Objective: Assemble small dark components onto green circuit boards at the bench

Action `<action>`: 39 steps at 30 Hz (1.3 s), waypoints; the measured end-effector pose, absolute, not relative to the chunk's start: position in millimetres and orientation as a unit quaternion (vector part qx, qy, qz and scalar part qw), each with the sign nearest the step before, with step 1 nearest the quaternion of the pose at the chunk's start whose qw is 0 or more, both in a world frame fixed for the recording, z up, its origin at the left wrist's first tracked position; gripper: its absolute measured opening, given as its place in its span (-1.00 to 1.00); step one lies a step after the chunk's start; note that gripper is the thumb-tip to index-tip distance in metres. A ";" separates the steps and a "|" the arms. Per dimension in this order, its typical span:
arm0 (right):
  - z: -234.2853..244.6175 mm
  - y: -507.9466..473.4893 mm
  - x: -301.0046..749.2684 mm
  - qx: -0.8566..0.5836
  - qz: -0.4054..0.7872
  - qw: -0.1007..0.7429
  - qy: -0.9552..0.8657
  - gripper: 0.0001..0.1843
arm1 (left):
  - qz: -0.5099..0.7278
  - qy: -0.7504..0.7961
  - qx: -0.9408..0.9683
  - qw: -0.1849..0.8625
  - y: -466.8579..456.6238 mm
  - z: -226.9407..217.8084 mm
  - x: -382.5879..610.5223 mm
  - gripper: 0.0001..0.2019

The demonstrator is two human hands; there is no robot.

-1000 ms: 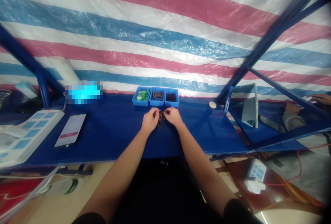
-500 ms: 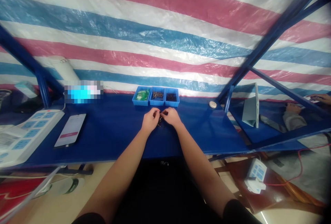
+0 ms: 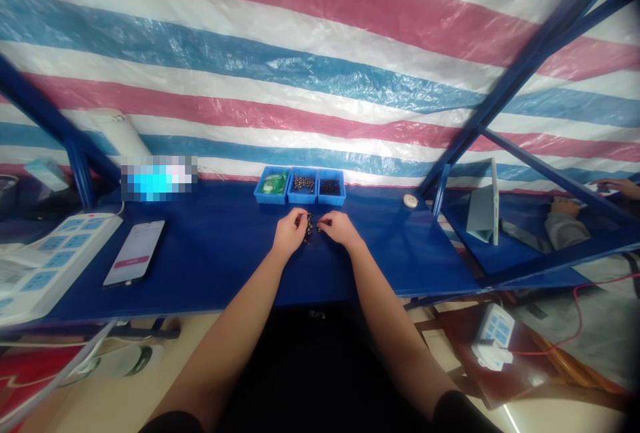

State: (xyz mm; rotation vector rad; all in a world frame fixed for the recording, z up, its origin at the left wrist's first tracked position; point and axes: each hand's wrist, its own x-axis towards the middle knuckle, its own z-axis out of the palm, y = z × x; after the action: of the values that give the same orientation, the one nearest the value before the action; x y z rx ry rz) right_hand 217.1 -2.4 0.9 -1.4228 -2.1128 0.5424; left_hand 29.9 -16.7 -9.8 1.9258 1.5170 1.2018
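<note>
A small pile of dark, brassy metal pieces that look like screws [image 3: 308,228] lies on the blue table between my hands. My left hand [image 3: 291,230] rests at the pile's left side, its thumb and forefinger pinched together; what they hold is too small to make out. To the right of the pile, my right hand [image 3: 339,227] pinches a small screw-like piece [image 3: 319,228] at its fingertips. Three blue bins stand just beyond: a left bin [image 3: 271,198] with a green plastic bag, a middle bin [image 3: 301,198] of brassy small parts and a right bin [image 3: 331,200] of darker ones.
On the left of the table [image 3: 210,253] are a phone [image 3: 134,253] and a white power strip [image 3: 65,266]. A round whitish object [image 3: 410,201] sits at the right. Beyond the blue frame stand a tablet [image 3: 487,203] and another person's hand [image 3: 566,206].
My right hand has moved right, away from my left hand and the pile, with a small screw-like piece at its fingertips. My left hand has stayed by the pile.
</note>
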 end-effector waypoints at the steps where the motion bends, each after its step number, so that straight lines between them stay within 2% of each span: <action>1: 0.7 -3.0 215.7 -0.528 0.194 0.270 -0.782 -0.87 | 0.432 0.544 0.690 0.203 -16.7 -9.9 30.0 -0.81; 7: -0.5 -5.2 205.9 -0.548 0.145 0.269 -0.779 -0.87 | 0.440 0.536 0.694 0.192 -16.4 -11.0 30.1 -0.81; 11: -4.2 -2.8 206.0 -0.544 0.152 0.268 -0.780 -0.84 | 0.436 0.537 0.697 0.189 -16.4 -10.5 29.8 -0.81; 16: -9.0 -1.3 207.9 -0.538 0.165 0.331 -0.757 -0.87 | 0.432 0.538 0.699 0.189 -16.7 -9.3 29.5 -0.81; 19: -6.8 -1.8 206.1 -0.542 0.216 0.415 -0.698 -0.86 | 0.435 0.530 0.703 0.191 -17.0 -10.2 30.5 -0.80; 23: -0.5 -5.8 197.6 -0.513 0.356 0.520 -0.583 -0.76 | 0.438 0.496 0.722 0.203 -17.4 -12.4 32.9 -0.72; 28: -2.0 -17.6 182.3 -0.438 0.481 0.527 -0.547 -0.71 | 0.435 0.471 0.743 0.191 -16.9 -14.1 32.5 -0.72; 34: -4.7 -24.8 178.0 -0.406 0.497 0.537 -0.547 -0.72 | 0.428 0.466 0.759 0.151 -16.0 -16.9 31.0 -0.74; 39: -4.1 -26.6 176.9 -0.412 0.444 0.567 -0.558 -0.74 | 0.399 0.460 0.788 0.088 -14.7 -19.7 31.2 -0.77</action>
State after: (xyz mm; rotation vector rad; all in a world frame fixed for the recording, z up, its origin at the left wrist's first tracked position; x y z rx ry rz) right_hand 176.9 -26.6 -4.1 -0.9691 -1.3122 1.0433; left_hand 31.2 -14.7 -19.7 2.3476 1.3691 1.1878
